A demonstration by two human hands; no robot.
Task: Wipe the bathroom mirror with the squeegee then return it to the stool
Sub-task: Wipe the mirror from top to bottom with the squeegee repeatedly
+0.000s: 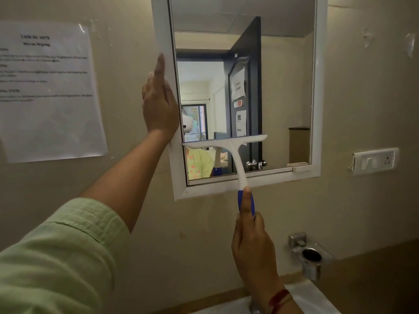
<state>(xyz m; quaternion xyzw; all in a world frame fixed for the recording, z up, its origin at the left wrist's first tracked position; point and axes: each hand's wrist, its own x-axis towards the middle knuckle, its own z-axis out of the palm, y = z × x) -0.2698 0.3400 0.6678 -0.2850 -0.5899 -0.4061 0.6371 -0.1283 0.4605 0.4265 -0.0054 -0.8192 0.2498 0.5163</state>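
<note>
Your right hand [251, 243] grips the squeegee [235, 155] by its blue handle, fingers curled round it and the thumb laid straight up the grip. The white blade lies across the lower part of the mirror [272, 91], roughly level, its left end close to the inner edge of the white frame [179, 177]; it seems to be touching the glass, though the angle makes that hard to confirm. Your left hand [159, 103] is flat and open, fingers straight, pressed against the frame's left side. A printed sheet [49, 91] is taped to the wall on the left. A switch plate [375, 160] sits to the right of the mirror, and a metal holder [311, 257] is mounted below it.
</note>
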